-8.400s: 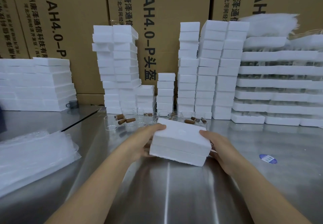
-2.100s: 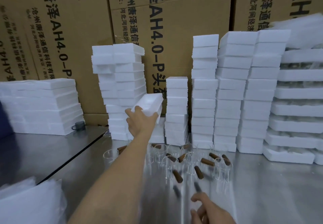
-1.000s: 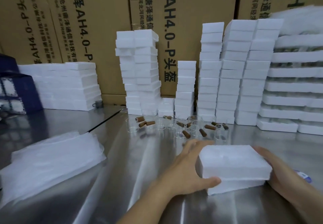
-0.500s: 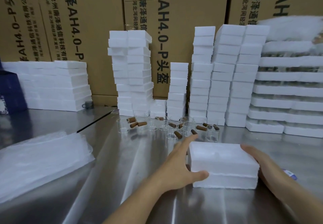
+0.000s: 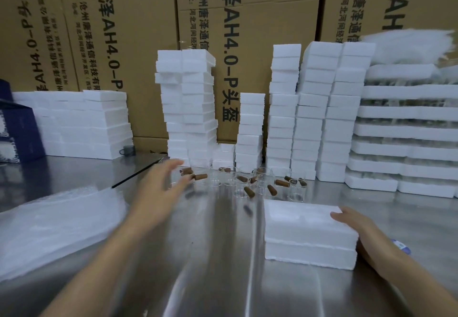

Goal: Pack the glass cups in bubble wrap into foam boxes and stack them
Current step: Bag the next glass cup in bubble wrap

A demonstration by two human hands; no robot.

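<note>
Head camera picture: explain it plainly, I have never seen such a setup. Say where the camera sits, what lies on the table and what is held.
No machine here: a person works with bare hands, filmed by a camera worn on the head, looking forward and down. On the shiny steel table lie a closed white foam box, small clear glass cups with brown cork-like plugs, and, at the left, a pile of clear bubble wrap sheets. Tall stacks of white foam boxes stand behind, before brown cardboard cartons. The right hand rests against the foam box's right end, fingers on its top. The left hand, blurred and spread open, stretches toward the cups and holds nothing.
</note>
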